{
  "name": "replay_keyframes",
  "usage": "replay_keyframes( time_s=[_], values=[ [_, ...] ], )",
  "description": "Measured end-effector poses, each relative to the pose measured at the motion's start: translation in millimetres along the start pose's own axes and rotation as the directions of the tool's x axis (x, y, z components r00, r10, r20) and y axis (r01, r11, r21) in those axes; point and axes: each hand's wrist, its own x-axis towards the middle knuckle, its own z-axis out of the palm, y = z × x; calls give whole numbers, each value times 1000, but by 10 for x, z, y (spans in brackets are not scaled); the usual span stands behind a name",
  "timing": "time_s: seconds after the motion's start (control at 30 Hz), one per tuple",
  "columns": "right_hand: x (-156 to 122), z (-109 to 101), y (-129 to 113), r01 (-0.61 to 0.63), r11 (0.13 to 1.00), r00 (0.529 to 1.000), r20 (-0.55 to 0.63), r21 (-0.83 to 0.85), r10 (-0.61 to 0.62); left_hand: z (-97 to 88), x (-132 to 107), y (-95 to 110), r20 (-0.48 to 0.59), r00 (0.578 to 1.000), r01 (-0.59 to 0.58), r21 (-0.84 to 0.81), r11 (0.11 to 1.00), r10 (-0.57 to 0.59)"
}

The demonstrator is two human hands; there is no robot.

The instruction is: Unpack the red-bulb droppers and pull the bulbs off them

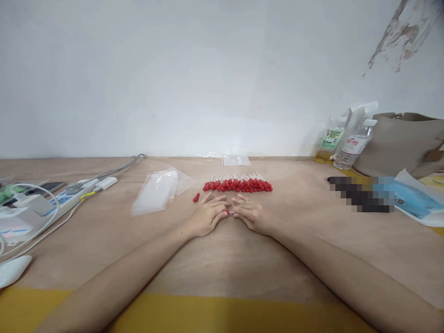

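Observation:
My left hand lies low over the table, its thumb and fingertips closed on the red end of a small red-ended stick. My right hand pinches the thin silvery shaft of the same piece from the other side. Just beyond both hands is a row of similar red-ended sticks, heaped side by side with their pale thin ends toward the wall. A single short red piece rests apart, left of the row and near my left fingers. What the fingertips cover cannot be seen.
Clear plastic bags are stacked at the left, and another bag lies by the wall. A power strip with cables and a white mouse sit far left. Bottles, a grey bag and a blue packet are at right.

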Motion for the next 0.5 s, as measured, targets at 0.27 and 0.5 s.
replay_keyframes(
  time_s=[0.27,0.5],
  values=[
    [8,-43,-35,27,997,999,26,-70,-26,6,-33,-19,-20,999,-32,-29,999,32],
    [38,-58,-60,19,995,999,33,-95,-16,-5,-53,-29,-16,999,-35,-51,998,34]
  ],
)
